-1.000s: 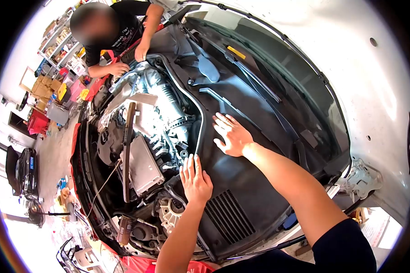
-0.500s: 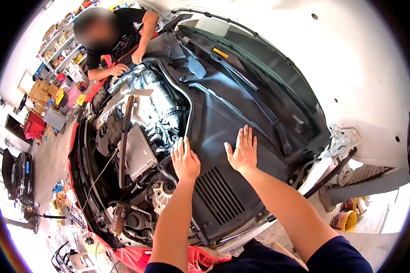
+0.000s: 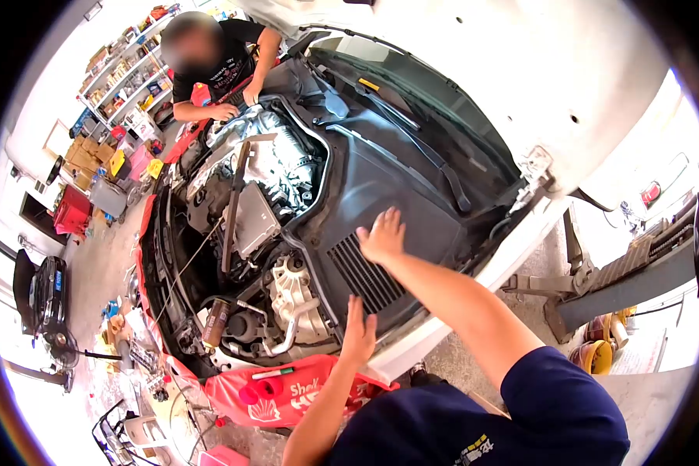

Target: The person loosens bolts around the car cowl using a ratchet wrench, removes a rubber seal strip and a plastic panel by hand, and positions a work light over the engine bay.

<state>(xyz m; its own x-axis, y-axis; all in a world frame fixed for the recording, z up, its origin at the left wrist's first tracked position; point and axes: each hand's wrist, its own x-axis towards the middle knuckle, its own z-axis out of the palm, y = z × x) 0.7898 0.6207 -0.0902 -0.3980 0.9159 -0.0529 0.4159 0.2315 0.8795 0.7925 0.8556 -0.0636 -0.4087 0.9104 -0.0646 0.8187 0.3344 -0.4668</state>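
My right hand (image 3: 382,235) lies with its fingers spread on or just above the black plastic cowl cover (image 3: 431,229), by the upper end of its slatted vent (image 3: 365,273). My left hand (image 3: 358,334) is held with straight fingers by the cover's near edge; whether it touches is unclear. Both hands are empty. Left of the cover is the open engine bay, with a silver box (image 3: 258,221), a dark bar (image 3: 235,203) across it and a pale metal housing (image 3: 293,283). A rubber seal (image 3: 318,146) borders the cover. Wiper arms (image 3: 423,147) lie beyond it.
A spray can (image 3: 216,322) stands at the bay's front corner. A marker pen (image 3: 274,373) rests on the red fender cover (image 3: 303,388). Across the car a co-worker's hands (image 3: 239,102) reach to the engine's far edge. The white hood (image 3: 474,70) is raised. A lift arm (image 3: 629,283) stands right.
Both hands have drawn back toward me along the cowl cover, the left to its near edge, the right to the vent's upper end. The view has shifted, showing more of the red fender cover.
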